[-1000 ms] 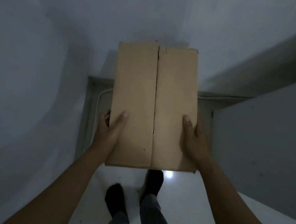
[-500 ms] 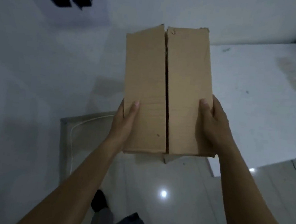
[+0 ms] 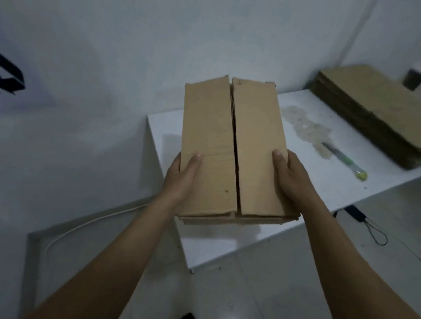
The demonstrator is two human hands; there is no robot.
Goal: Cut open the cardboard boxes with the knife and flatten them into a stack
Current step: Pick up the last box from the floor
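Left grip (image 3: 179,179): clamped on the left wall of the box at its near end, with the thumb flat on the top flap.
Cardboard box (image 3: 213,144): held in the air at the centre of view, above the 9 o'clock end of the tabletop (image 3: 329,191). The top flaps are parted along a dark seam.
Right grip (image 3: 291,178): clamped on the right wall, with the thumb on the top flap.
Knife (image 3: 343,158): lies on the tabletop at 3 o'clock of the box, well apart from both hands. Its far end rests among pale tape scraps (image 3: 306,127).
Flattened stack (image 3: 378,113): lies on the tabletop at 2 o'clock, beside the wall.
Risk, box: the flaps are loose and a lower flap juts out at the near end. Set down half off the tabletop edge, it would likely buckle or slip.
Risk, knife: if the box is lowered without a look to the right, it could shove or cover the knife.
Hidden, grips: the fingers under and behind the box are not visible.
Hidden, box: the underside and far end are not visible, so any remaining tape cannot be seen.
Hidden, knife: the light is too dim to tell whether the blade is extended.
Hidden, stack: the frame cuts it off at 3 o'clock.
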